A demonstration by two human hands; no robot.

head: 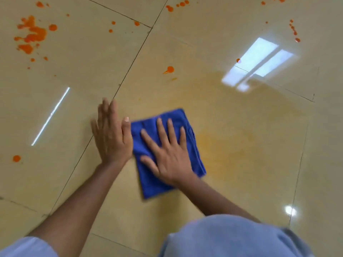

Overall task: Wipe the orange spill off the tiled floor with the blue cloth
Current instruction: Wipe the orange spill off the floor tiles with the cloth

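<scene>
The tiled floor (241,182) fills the view, glossy and beige, with a faint yellow-orange film (232,141) spread over the tile just right of the hands. Further off, the orange spill (32,34) sits as thick splatter at the far left, with smaller drops scattered across the top, one blob (169,69) ahead of the cloth and a single drop (16,158) at the near left. The blue cloth (146,175), folded into a rough square, lies flat on the floor in the middle. The right hand (168,154) presses down on it with the grip spread wide, palm and fingers flat, pinching nothing. The left hand (111,134) rests flat on bare tile just beside the cloth's left edge, fingers together and extended, empty, likely bracing. The wiping appears to be mid-way: the nearby film is thinned while the dense splatter is untouched. The next move probably calls for pushing the cloth forward and left under steady pressure.
</scene>
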